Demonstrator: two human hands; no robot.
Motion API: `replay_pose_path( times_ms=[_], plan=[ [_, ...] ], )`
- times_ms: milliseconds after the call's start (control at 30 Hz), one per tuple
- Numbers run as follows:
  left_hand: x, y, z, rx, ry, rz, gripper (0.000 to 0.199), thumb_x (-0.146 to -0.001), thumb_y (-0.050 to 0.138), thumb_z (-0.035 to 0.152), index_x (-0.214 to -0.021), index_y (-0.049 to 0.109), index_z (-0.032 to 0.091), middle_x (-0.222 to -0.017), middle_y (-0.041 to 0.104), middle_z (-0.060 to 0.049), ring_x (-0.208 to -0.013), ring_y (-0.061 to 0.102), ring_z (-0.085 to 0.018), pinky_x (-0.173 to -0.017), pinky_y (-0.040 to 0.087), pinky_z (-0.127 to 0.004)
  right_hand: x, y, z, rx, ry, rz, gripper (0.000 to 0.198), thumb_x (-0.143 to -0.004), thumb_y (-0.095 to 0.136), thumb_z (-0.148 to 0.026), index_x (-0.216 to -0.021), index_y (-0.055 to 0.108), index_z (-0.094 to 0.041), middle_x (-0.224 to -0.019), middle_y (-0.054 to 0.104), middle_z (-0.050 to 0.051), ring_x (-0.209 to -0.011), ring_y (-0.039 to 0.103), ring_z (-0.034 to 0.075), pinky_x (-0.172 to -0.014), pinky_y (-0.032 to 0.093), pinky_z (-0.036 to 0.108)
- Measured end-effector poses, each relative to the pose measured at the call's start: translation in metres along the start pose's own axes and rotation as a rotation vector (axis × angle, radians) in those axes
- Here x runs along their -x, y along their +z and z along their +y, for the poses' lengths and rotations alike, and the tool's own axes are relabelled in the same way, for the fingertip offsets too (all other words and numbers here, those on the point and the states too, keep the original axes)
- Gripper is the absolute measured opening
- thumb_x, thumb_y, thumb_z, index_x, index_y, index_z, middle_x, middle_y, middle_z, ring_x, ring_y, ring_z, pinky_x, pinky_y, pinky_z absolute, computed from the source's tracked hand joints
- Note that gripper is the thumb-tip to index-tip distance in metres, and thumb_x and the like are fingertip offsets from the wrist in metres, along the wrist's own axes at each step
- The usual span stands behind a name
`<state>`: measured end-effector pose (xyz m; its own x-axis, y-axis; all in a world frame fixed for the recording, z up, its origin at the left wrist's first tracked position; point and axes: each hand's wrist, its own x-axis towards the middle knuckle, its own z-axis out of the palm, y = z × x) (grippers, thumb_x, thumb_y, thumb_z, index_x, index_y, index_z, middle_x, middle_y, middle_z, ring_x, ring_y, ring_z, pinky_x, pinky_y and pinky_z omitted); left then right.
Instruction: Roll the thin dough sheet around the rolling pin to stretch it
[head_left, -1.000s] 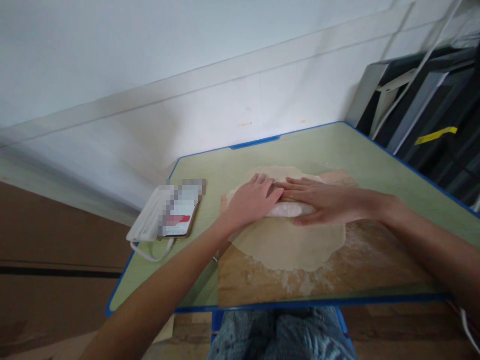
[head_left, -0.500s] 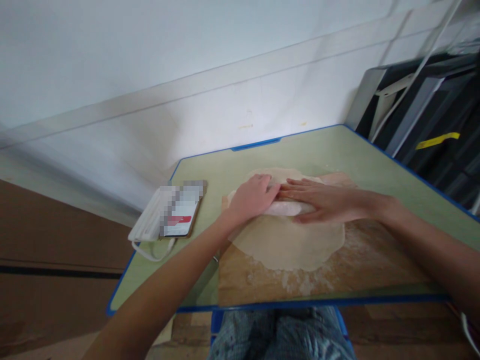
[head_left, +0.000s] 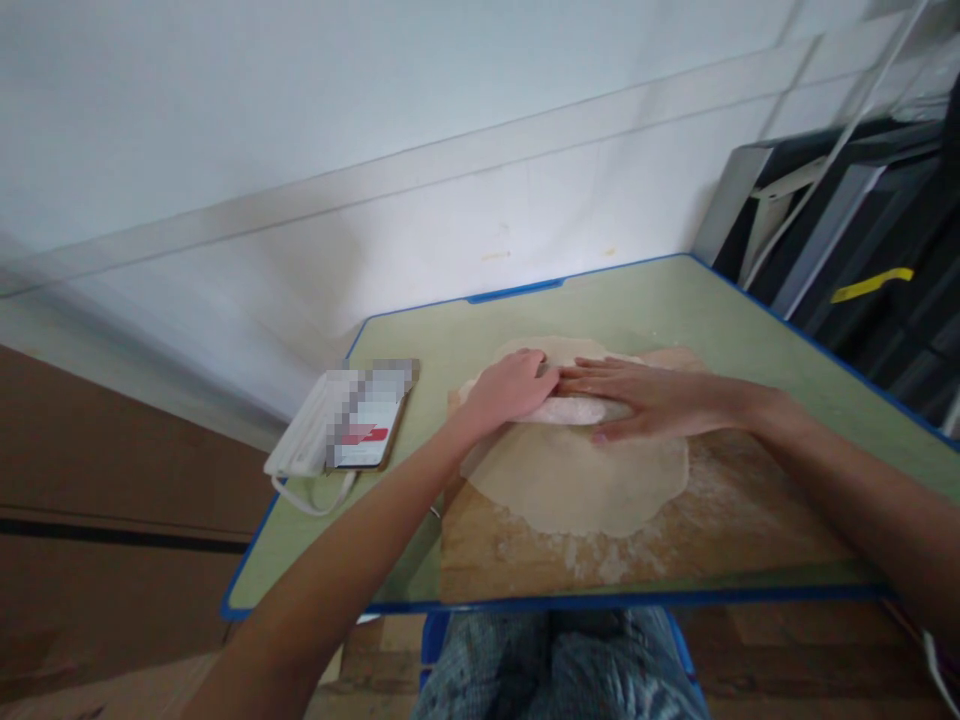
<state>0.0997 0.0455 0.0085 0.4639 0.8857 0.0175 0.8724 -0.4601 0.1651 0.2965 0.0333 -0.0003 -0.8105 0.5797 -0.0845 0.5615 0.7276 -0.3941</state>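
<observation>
A wide, thin sheet of dough (head_left: 577, 490) with an uneven edge lies on a floured wooden board (head_left: 495, 570). Across it lies a white, floury rolling pin (head_left: 581, 411); both its ends are hidden, and whether dough is wrapped round it I cannot tell. My left hand (head_left: 510, 385) is curved over the pin's left part, fingers bent toward the far side. From the right, my right hand (head_left: 645, 398) rests flat on the pin with its fingers stretched out and its thumb lower, near the dough. The fingertips of both hands meet near the middle.
On the left of the green, blue-edged table (head_left: 622, 285) lie a phone (head_left: 367, 452) and a white case-like object (head_left: 304, 440) with a strap. A white wall (head_left: 427, 245) stands behind. Dark panels (head_left: 847, 240) lean at the right.
Both hands and the pin have shifted slightly away from me over the dough, and more of the near sheet shows. The view has moved a little.
</observation>
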Motion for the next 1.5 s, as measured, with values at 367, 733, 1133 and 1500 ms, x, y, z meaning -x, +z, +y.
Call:
replay_pose_path(
  times_ms=[367,733,1133,1500],
  plan=[
    [0.029,0.0,0.013,-0.076,-0.025,0.07,0.027,-0.093,0.034,0.037,-0.107,0.051,0.022,-0.106,0.065,-0.004,-0.097,0.061,-0.022,-0.08,0.045,-0.033,0.001,0.004,-0.001,0.014,-0.02,0.026,0.08,-0.078,0.051,-0.061,-0.143,0.028,-0.021,-0.151,0.023,0.01,-0.138,0.016,0.032,-0.111,0.017,0.056],
    [0.033,0.001,0.015,-0.112,-0.027,0.106,0.026,-0.093,0.032,0.034,-0.103,0.053,0.021,-0.104,0.065,-0.005,-0.096,0.06,-0.022,-0.08,0.043,-0.033,0.0,0.004,-0.003,0.014,-0.015,0.014,0.082,-0.077,0.054,-0.06,-0.144,0.024,-0.023,-0.152,0.02,0.01,-0.138,0.015,0.033,-0.11,0.016,0.058],
    [0.029,0.002,0.016,-0.145,-0.011,0.107,0.028,-0.093,0.033,0.034,-0.101,0.056,0.021,-0.103,0.066,-0.004,-0.095,0.06,-0.021,-0.081,0.044,-0.034,0.001,0.006,-0.001,0.034,-0.027,0.024,0.08,-0.079,0.05,-0.061,-0.144,0.023,-0.024,-0.153,0.016,0.008,-0.138,0.015,0.033,-0.111,0.017,0.056],
    [0.027,0.007,0.012,-0.116,0.023,0.111,0.038,-0.095,0.028,0.037,-0.118,0.052,0.018,-0.128,0.056,-0.006,-0.123,0.045,-0.021,-0.101,0.036,-0.035,0.002,0.006,-0.002,0.028,-0.033,0.031,0.078,-0.08,0.05,-0.06,-0.144,0.026,-0.021,-0.152,0.021,0.01,-0.139,0.014,0.032,-0.111,0.017,0.056]
  ],
)
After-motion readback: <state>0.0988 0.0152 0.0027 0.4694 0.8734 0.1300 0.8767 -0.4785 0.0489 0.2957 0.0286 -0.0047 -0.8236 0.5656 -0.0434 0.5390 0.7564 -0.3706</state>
